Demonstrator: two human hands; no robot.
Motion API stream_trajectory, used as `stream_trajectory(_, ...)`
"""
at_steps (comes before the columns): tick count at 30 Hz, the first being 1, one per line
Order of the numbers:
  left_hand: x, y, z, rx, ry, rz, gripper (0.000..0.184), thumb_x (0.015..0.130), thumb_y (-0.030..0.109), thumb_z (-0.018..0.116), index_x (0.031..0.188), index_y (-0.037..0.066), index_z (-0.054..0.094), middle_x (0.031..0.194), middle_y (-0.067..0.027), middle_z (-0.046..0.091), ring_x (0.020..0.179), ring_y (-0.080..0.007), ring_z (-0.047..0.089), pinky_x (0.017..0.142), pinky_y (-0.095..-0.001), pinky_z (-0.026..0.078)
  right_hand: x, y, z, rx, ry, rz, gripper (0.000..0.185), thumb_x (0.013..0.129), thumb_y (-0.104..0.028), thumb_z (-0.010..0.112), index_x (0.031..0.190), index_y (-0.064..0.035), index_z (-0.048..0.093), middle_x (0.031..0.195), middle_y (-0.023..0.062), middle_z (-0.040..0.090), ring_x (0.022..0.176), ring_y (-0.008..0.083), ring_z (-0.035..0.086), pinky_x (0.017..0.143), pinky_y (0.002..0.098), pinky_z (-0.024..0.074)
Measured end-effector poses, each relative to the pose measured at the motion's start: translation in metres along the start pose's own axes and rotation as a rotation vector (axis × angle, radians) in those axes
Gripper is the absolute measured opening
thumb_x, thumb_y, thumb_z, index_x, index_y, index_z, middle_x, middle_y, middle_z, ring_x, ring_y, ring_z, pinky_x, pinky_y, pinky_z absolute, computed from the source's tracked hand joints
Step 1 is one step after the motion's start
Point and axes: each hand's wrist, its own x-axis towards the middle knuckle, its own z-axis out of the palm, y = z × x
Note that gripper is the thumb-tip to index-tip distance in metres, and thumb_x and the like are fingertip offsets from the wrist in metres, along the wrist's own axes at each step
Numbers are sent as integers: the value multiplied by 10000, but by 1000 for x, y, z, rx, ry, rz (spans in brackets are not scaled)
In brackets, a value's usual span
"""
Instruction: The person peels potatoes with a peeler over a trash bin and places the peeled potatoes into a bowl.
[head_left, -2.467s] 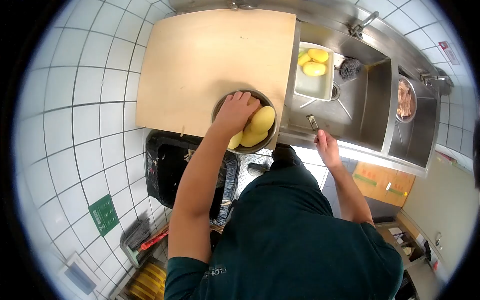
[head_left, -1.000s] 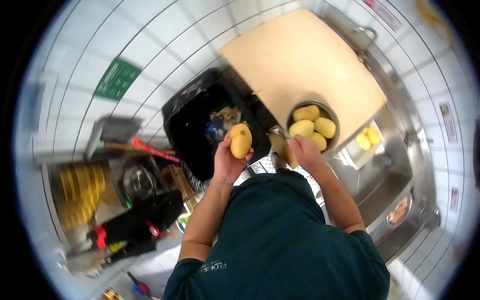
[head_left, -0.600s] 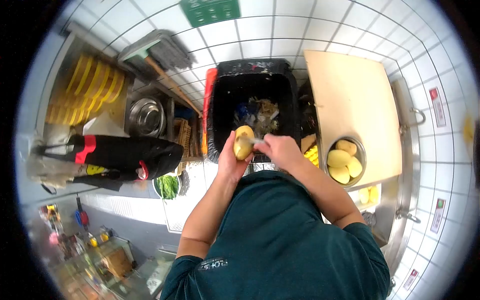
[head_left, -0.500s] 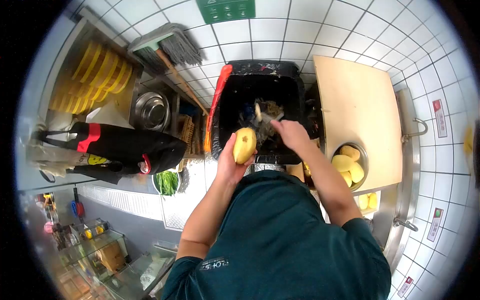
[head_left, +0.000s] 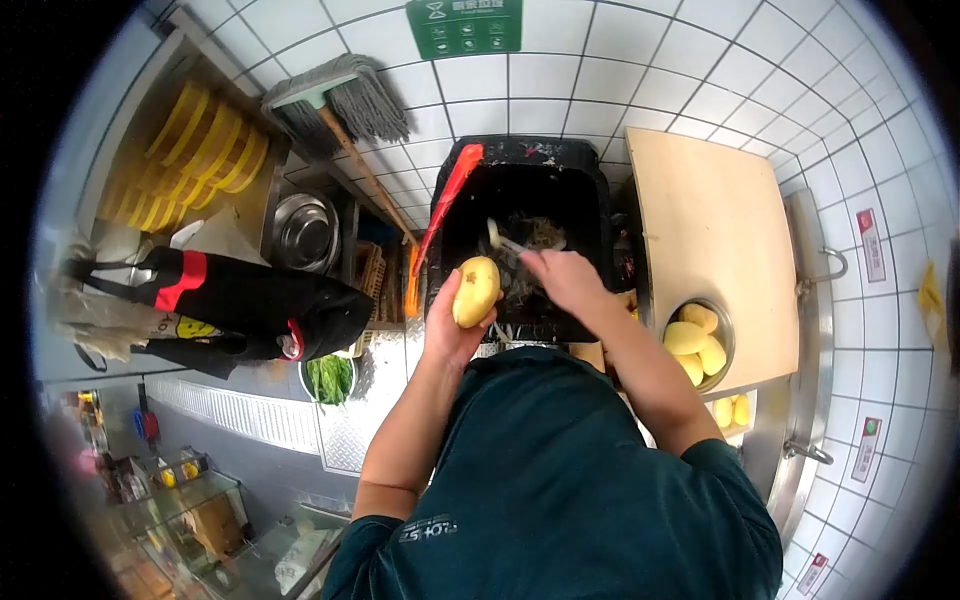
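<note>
A yellow potato [head_left: 477,292] with a brown spot near its top rests in my left hand [head_left: 452,325], the fingers wrapped round its lower side. My right hand [head_left: 562,277] is closed on the handle of a peeler [head_left: 511,244], whose head is apart from the potato, up and to its right. Both hands are by the near part of a black bin [head_left: 606,215] with scraps inside. To the right, a round metal bowl [head_left: 731,343] of several potatoes sits on a wooden board [head_left: 715,230].
A mop [head_left: 345,95] and a red-orange handle [head_left: 455,190] stand left of the bin. Further left are a black apron [head_left: 250,305], metal bowls [head_left: 303,232] and a bowl of greens [head_left: 330,378]. Sink edge [head_left: 818,300] and more potatoes [head_left: 731,410] lie right.
Since the first frame, my left hand has taken a potato from the bowl and the view has turned to the bin. The peeler touched the potato, then moved away up and right, later slightly left.
</note>
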Motion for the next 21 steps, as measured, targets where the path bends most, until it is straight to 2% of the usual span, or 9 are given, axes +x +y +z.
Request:
stream_trajectory(2, 0, 2, 5, 7, -22, -32, 440, 1059, 431, 517, 1282, 65, 615, 1130, -115, 704, 950, -262, 677, 601, -303, 458, 2, 12, -7, 112, -11, 61, 659, 1069, -573, 412, 900, -5, 700, 838, 251, 699, 841, 452, 688, 750, 514, 537)
stream_trajectory(4, 9, 1, 3, -33, -27, -41, 438, 1068, 419, 498, 1295, 62, 611, 1141, -126, 703, 987, -280, 672, 668, -327, 480, -10, 8, -15, 279, 9, 96, 640, 1074, -550, 421, 925, 3, 707, 833, 247, 699, 851, 444, 692, 767, 496, 539)
stream_trajectory(6, 16, -1, 4, -32, 38, -67, 432, 1075, 416, 485, 1293, 65, 611, 1149, -127, 702, 1003, -279, 666, 707, -340, 486, -28, -1, -6, 424, 95, -74, 581, 1070, -514, 467, 907, -1, 685, 800, 237, 688, 785, 457, 668, 704, 504, 525)
stream_trajectory(11, 22, -8, 8, 55, 47, -67, 409, 1061, 409, 522, 1291, 80, 607, 1157, -106, 690, 998, -250, 656, 730, -357, 486, -52, -20, -8, 90, 50, -282, 542, 1053, -529, 493, 889, -52, 692, 781, 230, 688, 745, 443, 680, 672, 532, 532)
stream_trajectory(15, 24, -8, 5, 155, 17, -27, 445, 1044, 432, 562, 1305, 75, 602, 1145, -134, 694, 989, -279, 674, 686, -356, 492, -22, 16, -13, 79, 86, 175, 658, 1070, -574, 412, 883, -21, 714, 853, 254, 711, 833, 459, 694, 726, 535, 551)
stream_trajectory(16, 25, -7, 8, 151, 10, -38, 443, 1043, 431, 562, 1306, 76, 601, 1144, -132, 694, 988, -278, 674, 684, -355, 492, -14, 27, -12, 157, 130, 207, 669, 1078, -560, 402, 903, 6, 714, 878, 262, 714, 870, 461, 694, 755, 536, 548)
stream_trajectory(18, 25, -6, 14, 128, 8, -44, 440, 1043, 429, 563, 1308, 79, 600, 1141, -128, 695, 985, -276, 672, 679, -354, 492, -23, 29, -14, 330, 174, 178, 664, 1075, -555, 414, 921, 17, 713, 879, 271, 709, 884, 467, 689, 770, 536, 542)
stream_trajectory(20, 30, -9, 5, 120, -2, -45, 444, 1040, 432, 568, 1308, 79, 601, 1151, -124, 691, 981, -271, 671, 678, -352, 491, -38, 8, -16, 473, 94, 57, 587, 1081, -488, 451, 917, 25, 683, 813, 212, 697, 800, 388, 693, 735, 437, 533)
stream_trajectory(21, 35, -11, 4, 114, -12, -46, 446, 1039, 434, 570, 1307, 79, 601, 1155, -121, 690, 979, -268, 670, 678, -351, 491, -43, 3, -13, 372, 85, -71, 534, 1068, -468, 498, 907, 9, 677, 805, 226, 691, 790, 410, 687, 706, 458, 528)
